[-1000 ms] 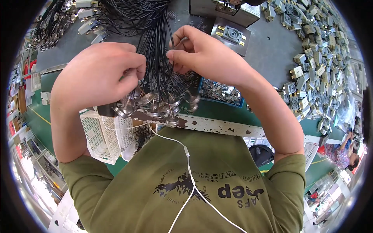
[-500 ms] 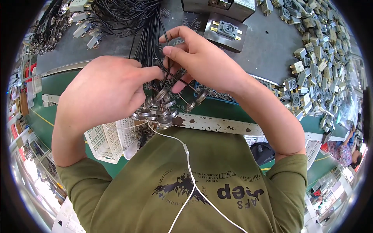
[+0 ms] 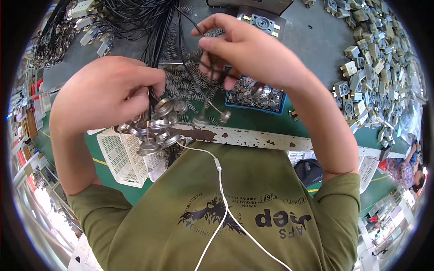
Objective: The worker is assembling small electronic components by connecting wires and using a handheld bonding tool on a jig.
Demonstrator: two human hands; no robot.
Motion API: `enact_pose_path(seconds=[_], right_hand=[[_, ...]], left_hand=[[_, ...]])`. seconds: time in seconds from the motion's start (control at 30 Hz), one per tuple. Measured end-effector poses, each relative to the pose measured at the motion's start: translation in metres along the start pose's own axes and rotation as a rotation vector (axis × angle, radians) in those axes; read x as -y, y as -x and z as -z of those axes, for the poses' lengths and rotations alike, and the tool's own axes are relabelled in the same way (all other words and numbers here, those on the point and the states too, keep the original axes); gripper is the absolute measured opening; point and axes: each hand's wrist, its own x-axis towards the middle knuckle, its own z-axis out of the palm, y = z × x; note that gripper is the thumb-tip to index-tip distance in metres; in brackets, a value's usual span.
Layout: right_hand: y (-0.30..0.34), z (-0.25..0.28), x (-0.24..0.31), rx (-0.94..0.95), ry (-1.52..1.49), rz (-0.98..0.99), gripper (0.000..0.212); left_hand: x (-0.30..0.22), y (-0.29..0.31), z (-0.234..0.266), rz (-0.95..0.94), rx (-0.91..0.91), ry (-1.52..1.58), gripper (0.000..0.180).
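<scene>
Toward the upper left of the view, a heap of round metal pieces (image 3: 52, 44) with dark cords lay on the surface (image 3: 312, 54), and beside it sat several pale grey blocks (image 3: 87, 37). Lower down, beyond the surface's near edge, stood a white slotted basket (image 3: 118, 158). Above the basket, the left hand (image 3: 115, 90) was closed, thumb against curled fingers, around a bundle of black cords (image 3: 156, 40). These fanned out toward the top of the view, while a cluster of shiny metal discs (image 3: 160, 124) hung from their ends just below that hand. Coiled springs (image 3: 185, 86) were strewn between the two hands.

Farther right, the right hand (image 3: 253, 54) was half curled, with thumb and forefinger parted. A single black cord (image 3: 190, 20) ran across its fingers; I could not tell how firmly they gripped it. Below hung a small metal end piece (image 3: 224, 116), blurred. Just under the right wrist, a blue tray (image 3: 253, 108) held small metal parts (image 3: 257, 94). Behind that hand, a square grey component (image 3: 262, 21) with brass tabs rested on a metal block. At the far right spread a large pile of similar grey blocks (image 3: 361, 90), a clear plastic bag (image 3: 409, 119) near its lower end. Below that, another person (image 3: 404, 174) in patterned clothing was visible.
</scene>
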Motion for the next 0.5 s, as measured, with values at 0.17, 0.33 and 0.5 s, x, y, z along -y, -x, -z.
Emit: enact_pose_path(seconds=[0.17,0.33,0.5], right_hand=[[0.004,0.013,-0.003,0.192,-0.281,-0.122,0.033],[0.011,0.016,0.003,0.232,-0.365,-0.129,0.030],[0.013,0.010,0.006,0.193,-0.299,-0.158,0.025]], left_hand=[[0.006,-0.008,-0.005,-0.054,-0.029,0.038,0.016],[-0.003,-0.015,-0.008,-0.085,-0.237,0.035,0.021],[-0.005,-0.025,-0.026,-0.108,-0.289,0.040,0.017]])
